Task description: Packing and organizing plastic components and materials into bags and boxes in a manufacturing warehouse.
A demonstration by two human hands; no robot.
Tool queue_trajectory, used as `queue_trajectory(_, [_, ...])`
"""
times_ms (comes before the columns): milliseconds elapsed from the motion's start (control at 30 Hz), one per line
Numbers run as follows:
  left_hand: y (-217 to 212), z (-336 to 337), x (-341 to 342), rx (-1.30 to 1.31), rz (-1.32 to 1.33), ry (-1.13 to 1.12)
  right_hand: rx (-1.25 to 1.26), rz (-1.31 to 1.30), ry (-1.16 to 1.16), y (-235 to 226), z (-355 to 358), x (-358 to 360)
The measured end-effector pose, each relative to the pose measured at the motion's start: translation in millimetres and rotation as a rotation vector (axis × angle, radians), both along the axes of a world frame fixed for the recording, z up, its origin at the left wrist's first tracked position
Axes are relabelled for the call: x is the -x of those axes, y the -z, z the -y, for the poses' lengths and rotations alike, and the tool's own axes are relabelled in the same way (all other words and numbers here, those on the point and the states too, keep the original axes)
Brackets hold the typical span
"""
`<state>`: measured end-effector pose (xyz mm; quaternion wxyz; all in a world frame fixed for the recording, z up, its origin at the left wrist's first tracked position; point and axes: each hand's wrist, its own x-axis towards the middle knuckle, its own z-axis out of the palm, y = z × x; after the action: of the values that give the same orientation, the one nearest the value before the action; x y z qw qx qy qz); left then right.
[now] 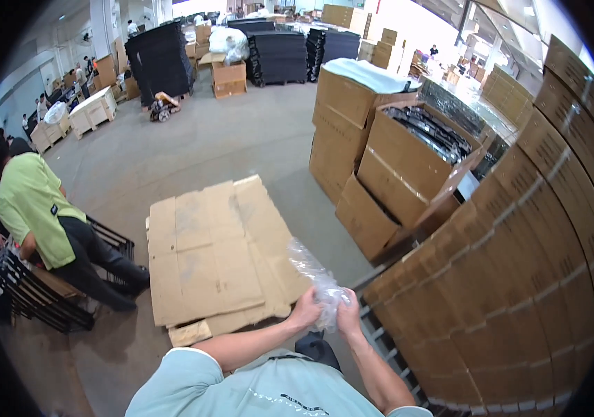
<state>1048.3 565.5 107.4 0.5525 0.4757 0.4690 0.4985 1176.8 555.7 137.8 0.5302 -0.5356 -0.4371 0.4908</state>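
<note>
A crumpled sheet of clear plastic wrap is bunched between my two hands in front of my body. My left hand is closed on its left side, and my right hand grips the right side. One loose end of the wrap stretches up and to the left, over the edge of the flattened cardboard. That cardboard lies in overlapping sheets on a low wooden pallet, just ahead and to the left of my hands.
Stacked cartons rise close on my right. Beyond them stands an open carton filled with black parts. At left, a person in a yellow-green shirt stands beside black metal frames. A pallet jack and black stacks are farther back.
</note>
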Motion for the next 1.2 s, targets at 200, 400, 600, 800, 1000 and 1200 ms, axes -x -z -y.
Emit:
queue_trajectory(200, [-46, -21, 68, -0.063, 0.252, -0.386, -0.046, 0.272, -0.454, -44, -67, 77])
queue_trajectory(400, [-30, -60, 40, -0.029, 0.244, -0.458, 0.059, 0.083, -0.643, -31, -126, 49])
queue_trajectory(600, [-24, -84, 11, 0.166, 0.18, -0.423, 0.192, 0.107, -0.623, -23, -149, 19])
queue_trajectory(800, [-27, -104, 8, 0.248, 0.169, -0.505, 0.243, 0.18, -0.688, -29, -178, 22])
queue_trajectory(1000, [-23, -152, 98, -0.017, 0.219, -0.676, 0.006, 0.213, -0.742, -29, -236, 123])
queue_trajectory(1200, [-36, -133, 132, -0.086, 0.323, -0.967, 0.445, -0.315, -1.306, -30, -254, 180])
